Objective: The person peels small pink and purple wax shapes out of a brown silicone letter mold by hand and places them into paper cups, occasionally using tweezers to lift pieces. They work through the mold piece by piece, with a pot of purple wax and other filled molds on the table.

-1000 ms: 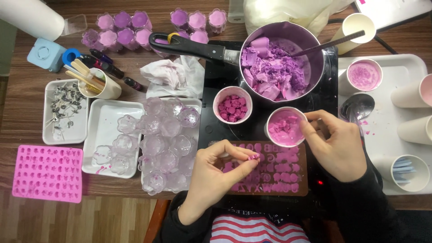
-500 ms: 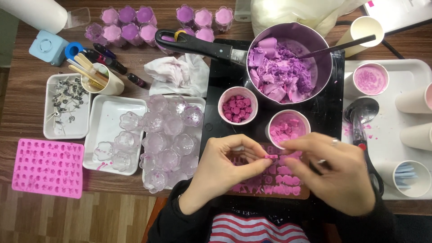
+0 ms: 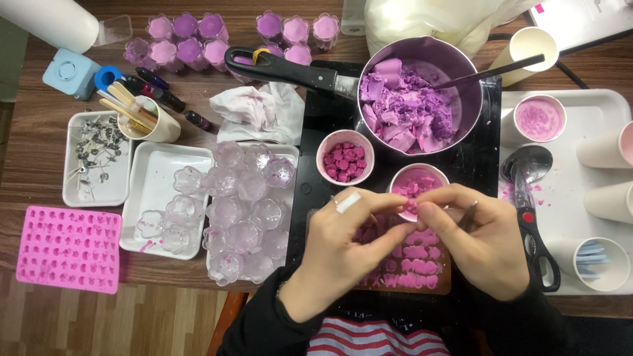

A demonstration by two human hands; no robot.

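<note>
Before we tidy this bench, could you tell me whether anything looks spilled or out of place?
Yes: pink flecks and smears dot the white tray beside the metal spoon, and a small pink smear marks the left tray near the clear cups. A crumpled stained tissue lies beside the pot.

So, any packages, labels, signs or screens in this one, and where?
Printed sheet: top right corner, white paper with a small pink mark, partly cut off.
Plastic bag: top centre behind the saucepan, bulky, clear over pale cream contents.
No screens or signs in view.
</note>
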